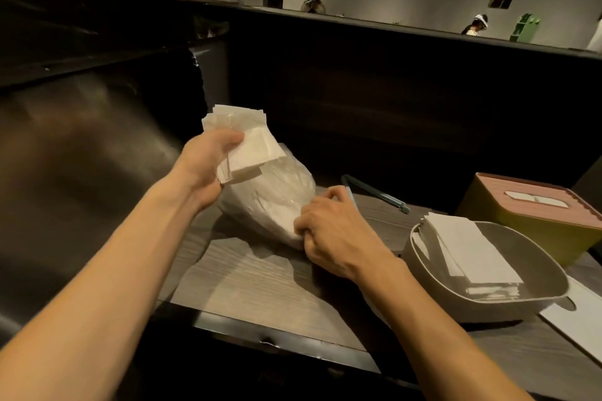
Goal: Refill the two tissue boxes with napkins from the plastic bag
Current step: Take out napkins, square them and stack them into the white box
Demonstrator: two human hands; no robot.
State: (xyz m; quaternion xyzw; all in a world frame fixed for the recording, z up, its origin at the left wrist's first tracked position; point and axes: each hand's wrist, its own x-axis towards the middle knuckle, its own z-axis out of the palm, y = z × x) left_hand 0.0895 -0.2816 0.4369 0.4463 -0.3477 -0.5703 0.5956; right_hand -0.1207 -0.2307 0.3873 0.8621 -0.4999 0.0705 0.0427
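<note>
The left hand [208,163] is closed around a thick wad of white napkins [242,146], with the thumb on top and the fingers curled under, and it holds them just above the mouth of the plastic bag [270,198]. The right hand [329,228] pinches the near edge of the bag with bent fingers and keeps it down on the table [260,280]. The bag lies on its side and seems to have many napkins inside.

To the right, an open grey tissue box [521,299] stands on the table and already has a pile of napkins [472,254] in it. Behind it stands a second tissue box [534,218], yellow with a pink lid; the lid is on and a bit of white shows in its slot. A thin dark tool [378,194] lies near the far edge of the table.

I think the step in hand is to carry the wad to the grey box. To do it well, the left hand should keep the napkins squeezed evenly, because their edges are already fanned, and lay them flat on the pile. The right hand should hold the bag so that it does not slide.
</note>
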